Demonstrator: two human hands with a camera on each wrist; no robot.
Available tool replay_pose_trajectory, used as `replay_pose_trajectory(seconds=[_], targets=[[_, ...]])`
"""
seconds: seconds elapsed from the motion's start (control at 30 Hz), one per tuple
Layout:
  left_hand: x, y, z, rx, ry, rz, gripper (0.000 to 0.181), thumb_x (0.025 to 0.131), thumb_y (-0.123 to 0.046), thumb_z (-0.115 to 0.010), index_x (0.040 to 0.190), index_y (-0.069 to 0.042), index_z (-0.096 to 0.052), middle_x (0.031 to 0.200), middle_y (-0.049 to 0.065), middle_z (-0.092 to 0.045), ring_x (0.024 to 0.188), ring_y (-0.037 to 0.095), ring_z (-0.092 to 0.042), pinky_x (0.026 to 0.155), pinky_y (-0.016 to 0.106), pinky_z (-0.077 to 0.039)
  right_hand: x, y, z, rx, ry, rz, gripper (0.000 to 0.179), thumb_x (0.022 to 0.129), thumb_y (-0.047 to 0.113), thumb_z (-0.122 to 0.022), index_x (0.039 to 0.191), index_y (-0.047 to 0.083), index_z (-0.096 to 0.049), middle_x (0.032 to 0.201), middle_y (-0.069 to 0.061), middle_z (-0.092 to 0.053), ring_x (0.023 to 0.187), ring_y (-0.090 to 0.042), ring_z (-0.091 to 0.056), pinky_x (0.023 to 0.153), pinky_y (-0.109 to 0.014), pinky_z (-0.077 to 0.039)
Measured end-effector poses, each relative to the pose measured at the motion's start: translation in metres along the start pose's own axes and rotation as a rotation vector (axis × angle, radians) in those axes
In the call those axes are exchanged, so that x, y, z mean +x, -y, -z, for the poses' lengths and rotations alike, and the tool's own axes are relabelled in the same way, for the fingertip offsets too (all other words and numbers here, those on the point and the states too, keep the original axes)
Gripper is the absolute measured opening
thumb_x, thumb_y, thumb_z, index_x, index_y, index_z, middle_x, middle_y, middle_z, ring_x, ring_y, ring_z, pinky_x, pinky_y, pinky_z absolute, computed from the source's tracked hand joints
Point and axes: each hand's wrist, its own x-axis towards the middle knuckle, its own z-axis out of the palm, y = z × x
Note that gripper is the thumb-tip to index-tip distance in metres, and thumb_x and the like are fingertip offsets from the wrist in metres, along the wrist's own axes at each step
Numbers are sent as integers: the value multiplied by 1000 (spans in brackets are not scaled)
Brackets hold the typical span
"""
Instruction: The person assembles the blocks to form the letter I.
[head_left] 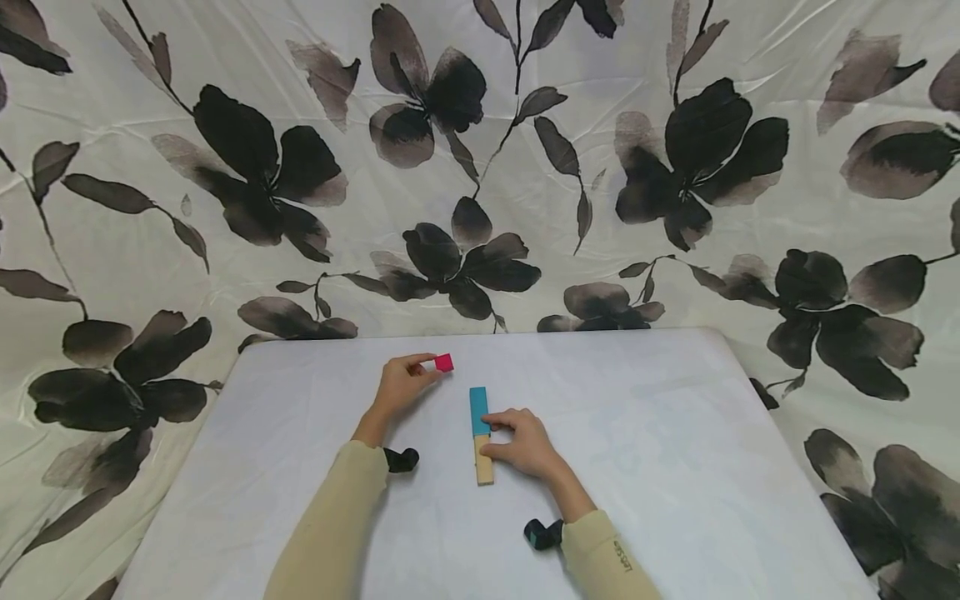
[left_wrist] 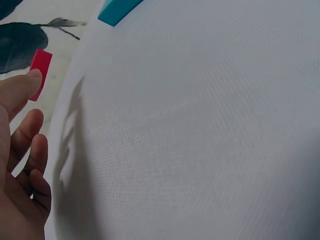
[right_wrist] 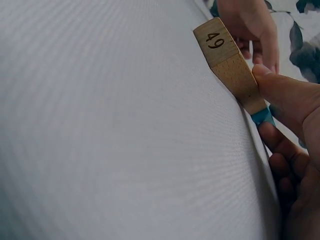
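Observation:
My left hand (head_left: pixel 402 385) pinches a small red block (head_left: pixel 444 362) between thumb and fingertips, near the table's far edge. In the left wrist view that red block (left_wrist: pixel 42 75) stands up past the thumb, its other fingers loosely bent. A blue block (head_left: pixel 478 408) and a plain wooden block (head_left: pixel 484 468) lie end to end in one line. My right hand (head_left: pixel 525 444) is at their right side, index fingertip on the blue block and thumb on the wooden one. Up close, the end of the wooden block (right_wrist: pixel 235 75) bears the number 49.
A white-covered table (head_left: pixel 660 433) carries the blocks. Behind it hangs a cloth (head_left: pixel 555 208) with dark flowers. Black wrist-worn devices sit at the left cuff (head_left: pixel 402 460) and the right cuff (head_left: pixel 543 534).

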Motion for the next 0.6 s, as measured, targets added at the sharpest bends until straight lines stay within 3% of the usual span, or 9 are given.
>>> replay_pose_trajectory(seconds=[0.6], targets=[[2, -7, -13, 17, 37, 51, 34, 84, -22, -78, 115, -11, -72, 73, 3, -59, 72, 20, -51, 65, 31, -43, 0, 1, 2, 9, 17, -14, 46, 80, 30, -81, 123, 19, -69, 102, 9, -63, 94, -15, -47, 82, -37, -38]])
